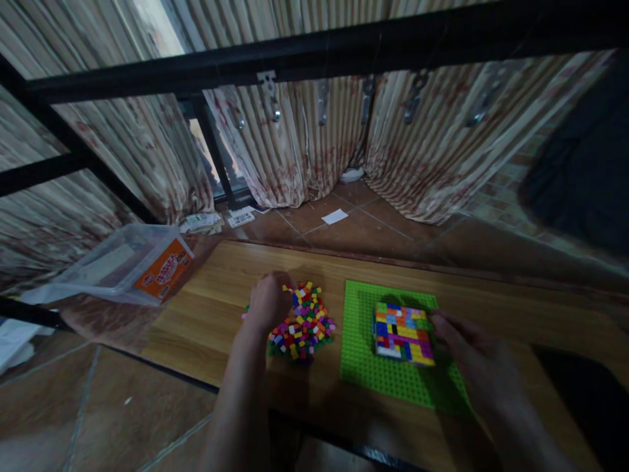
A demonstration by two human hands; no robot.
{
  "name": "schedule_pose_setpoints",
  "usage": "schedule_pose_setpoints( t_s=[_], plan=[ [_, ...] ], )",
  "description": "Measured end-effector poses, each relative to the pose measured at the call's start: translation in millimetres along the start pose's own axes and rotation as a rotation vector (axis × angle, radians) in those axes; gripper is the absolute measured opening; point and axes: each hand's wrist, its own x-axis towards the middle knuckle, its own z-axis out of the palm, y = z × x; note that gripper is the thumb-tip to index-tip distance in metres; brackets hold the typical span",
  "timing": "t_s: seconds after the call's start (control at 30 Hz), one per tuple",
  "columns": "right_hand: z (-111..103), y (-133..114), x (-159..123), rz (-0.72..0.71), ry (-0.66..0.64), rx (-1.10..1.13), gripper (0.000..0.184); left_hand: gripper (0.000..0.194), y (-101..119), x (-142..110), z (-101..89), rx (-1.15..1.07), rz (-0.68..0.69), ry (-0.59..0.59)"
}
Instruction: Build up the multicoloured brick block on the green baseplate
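Observation:
My left hand (271,300) reaches into the left side of a loose pile of small coloured toy bricks (307,324). Its fingers are curled together, and what they hold, if anything, is hidden. Right of the pile lies a green studded baseplate (356,341). Over this plate is a squarish block of many-coloured bricks (403,334), its top a patchwork of red, yellow, blue, orange and white. My right hand (472,354) is at the block's right edge, thumb and fingers bent closed on it; the far fingers are partly hidden.
Everything lies on a narrow wooden table (206,288). A clear plastic bin (113,269) with an orange label stands left of it. A dark flat object (580,387) lies at the right. Behind are a black metal bar (314,56) with hooks, striped curtains (304,144) and papers (335,216) on the floor.

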Motion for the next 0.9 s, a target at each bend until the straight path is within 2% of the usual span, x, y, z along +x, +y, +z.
schedule_pose_setpoints(
  t_s=[0.13,0.4,0.6,0.7,0.77,0.9],
  plan=[
    [0,0,1,-0.013,0.005,-0.02,0.045,0.021,-14,-9,-6.4,0.076,-0.015,-0.074],
    [3,-3,-2,-0.086,0.005,-0.042,0.041,0.022,-5,-18,1.6,0.182,-0.006,-0.042],
    [3,-1,2,-0.074,0.011,-0.038,0.042,0.018,-7,-17,1.2,0.183,0.022,-0.045],
    [2,3,6,-0.099,0.026,-0.007,0.042,0.015,-7,-14,-4.2,0.116,0.089,-0.01],
    [2,5,9,-0.119,0.04,0.06,0.044,0.015,-2,-12,-5.1,-0.011,0.138,0.019],
    [2,4,11,-0.138,0.078,0.127,0.045,0.015,28,-16,9.4,-0.246,0.302,0.047]
  ],
)
